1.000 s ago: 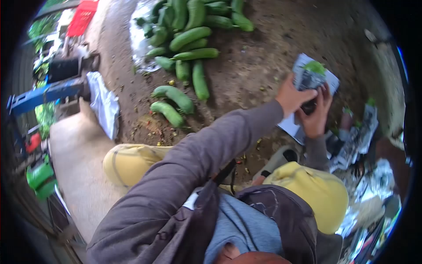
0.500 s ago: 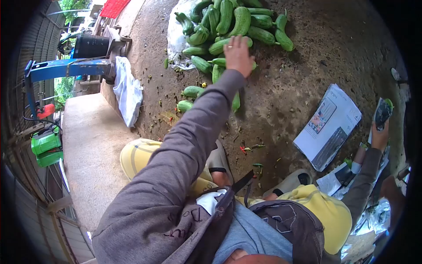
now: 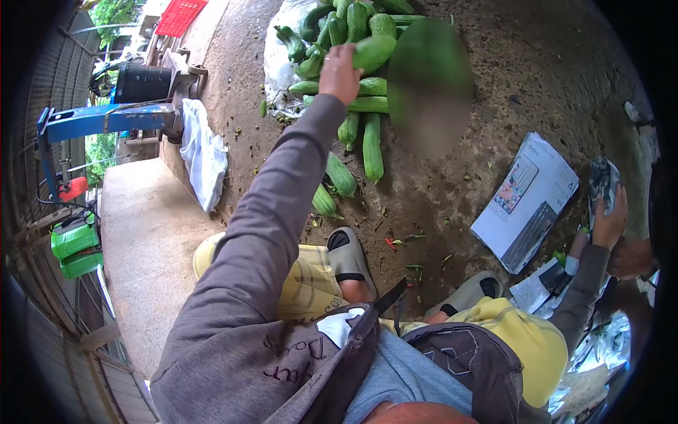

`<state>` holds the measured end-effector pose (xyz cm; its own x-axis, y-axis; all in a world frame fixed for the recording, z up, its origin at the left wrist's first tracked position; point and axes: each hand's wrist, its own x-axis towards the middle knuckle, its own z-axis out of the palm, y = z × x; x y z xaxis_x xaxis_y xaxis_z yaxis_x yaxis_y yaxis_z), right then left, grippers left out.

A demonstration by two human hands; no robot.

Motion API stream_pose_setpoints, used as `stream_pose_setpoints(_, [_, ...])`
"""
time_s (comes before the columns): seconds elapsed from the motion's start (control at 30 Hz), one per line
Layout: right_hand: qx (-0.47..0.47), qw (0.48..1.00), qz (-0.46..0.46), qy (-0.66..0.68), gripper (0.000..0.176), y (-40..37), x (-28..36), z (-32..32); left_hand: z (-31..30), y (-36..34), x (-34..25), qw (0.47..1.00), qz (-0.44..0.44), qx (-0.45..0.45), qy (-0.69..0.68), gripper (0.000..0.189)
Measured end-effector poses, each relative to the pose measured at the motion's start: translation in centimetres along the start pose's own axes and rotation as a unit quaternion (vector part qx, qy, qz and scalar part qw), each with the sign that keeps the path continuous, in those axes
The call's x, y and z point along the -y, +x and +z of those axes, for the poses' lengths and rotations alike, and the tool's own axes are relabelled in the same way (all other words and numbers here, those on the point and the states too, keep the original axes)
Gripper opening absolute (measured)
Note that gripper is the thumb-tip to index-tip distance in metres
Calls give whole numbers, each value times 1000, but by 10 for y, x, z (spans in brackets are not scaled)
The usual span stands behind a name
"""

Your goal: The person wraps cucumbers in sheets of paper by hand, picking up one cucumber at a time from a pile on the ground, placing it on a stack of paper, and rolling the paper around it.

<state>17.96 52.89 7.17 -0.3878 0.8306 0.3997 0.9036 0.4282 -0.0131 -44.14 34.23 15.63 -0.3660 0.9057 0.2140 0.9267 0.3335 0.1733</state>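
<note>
At the top, my left hand point(image 3: 340, 74) is closed at the near end of a light green gourd point(image 3: 375, 52) in the heap; part of its grip is hidden. Beneath and beside it lie more long gourds point(image 3: 373, 146), some on a white plastic sheet point(image 3: 277, 63), others on the ground. On the far right, my right hand point(image 3: 611, 218) grips a newspaper-wrapped bundle point(image 3: 602, 178) whose contents are covered. Left of that hand lies a stack of printed paper sheets point(image 3: 526, 201). A blurred oval hides part of the ground and heap right of my left hand.
Another person's hand point(image 3: 631, 258) is near my right wrist. Newspaper-wrapped pieces point(image 3: 537, 283) lie beside my right knee. A concrete ledge point(image 3: 152, 240) runs along the left, with a white plastic bag point(image 3: 203, 155) and blue metal frame point(image 3: 106, 116) nearby.
My left hand has moved left and closed at a gourd's end. Several front gourds lie differently. My right hand has shifted slightly down with the bundle, and another person's hand shows beside it.
</note>
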Motion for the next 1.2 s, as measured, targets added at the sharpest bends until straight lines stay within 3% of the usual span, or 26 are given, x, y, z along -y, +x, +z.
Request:
stream_pose_setpoints(0.1, [35, 966, 99, 237, 38, 12, 57, -36, -33, 25, -18, 991, -65, -8, -121, 56])
stream_pose_setpoints(0.17, [37, 908, 165, 384, 32, 13, 84, -36, -29, 34, -25, 930, -90, 40, -353, 47])
stream_pose_setpoints(0.23, [81, 895, 182, 400, 29, 27, 111, -51, -40, 29, -64, 802, -129, 122, -571, 41])
stream_pose_setpoints(0.27, [108, 882, 189, 418, 27, 32, 123, -57, -36, 22, -85, 746, -190, 126, -626, 35])
stream_pose_setpoints(0.3, [135, 868, 196, 435, 26, 35, 133, -59, -33, 12, -105, 673, -180, 142, -704, 35])
stream_pose_setpoints(0.37, [228, 782, 223, 535, 29, 31, 141, -44, -3, -10, -134, 539, -134, 162, -816, 32])
stream_pose_setpoints(0.43, [320, 601, 275, 679, 42, 31, 172, -66, 21, -34, -168, 480, -141, 192, -844, 31])
stream_pose_setpoints(0.5, [437, 408, 328, 731, 51, 24, 188, -75, 39, -59, -199, 446, -164, 220, -852, 32])
stream_pose_setpoints(0.57, [506, 192, 256, 801, 59, 15, 194, -82, 50, -81, -225, 425, -192, 241, -851, 33])
stream_pose_setpoints(0.6, [495, 219, 263, 799, 59, 3, 188, -75, 52, -87, -230, 426, -217, 258, -839, 38])
stream_pose_setpoints(0.67, [474, 272, 269, 793, 60, -22, 179, -57, 50, -96, -234, 594, -160, 296, -731, 43])
stream_pose_setpoints(0.73, [448, 444, 282, 723, 61, -31, 178, -68, 61, -110, -230, 749, -65, 293, -590, 50])
stream_pose_setpoints(0.77, [427, 528, 290, 675, 62, -34, 175, -74, 70, -122, -223, 817, 36, 309, -486, 51])
stream_pose_setpoints(0.8, [433, 560, 301, 639, 63, -42, 170, -72, 62, -134, -223, 860, 142, 315, -375, 53])
stream_pose_setpoints(0.83, [435, 606, 269, 609, 65, -47, 166, -74, 59, -146, -224, 859, 193, 338, -332, 53])
stream_pose_setpoints(0.87, [360, 675, 222, 604, 63, -67, 162, -59, 62, -160, -228, 850, 252, 356, -295, 54])
stream_pose_setpoints(0.9, [347, 706, 211, 580, 64, -79, 157, -58, 71, -175, -230, 849, 296, 338, -279, 53])
stream_pose_setpoints(0.93, [412, 729, 228, 497, 68, -78, 153, -70, 82, -189, -233, 844, 339, 318, -267, 53])
stream_pose_setpoints(0.97, [281, 824, 149, 469, 71, -102, 150, -53, 90, -196, -237, 837, 362, 308, -271, 55])
stream_pose_setpoints(1.03, [219, 860, 135, 441, 71, -122, 146, -44, 100, -202, -246, 834, 378, 306, -262, 57])
stream_pose_setpoints(1.2, [323, 825, 185, 424, 69, -127, 145, -48, 102, -200, -243, 836, 370, 311, -260, 52])
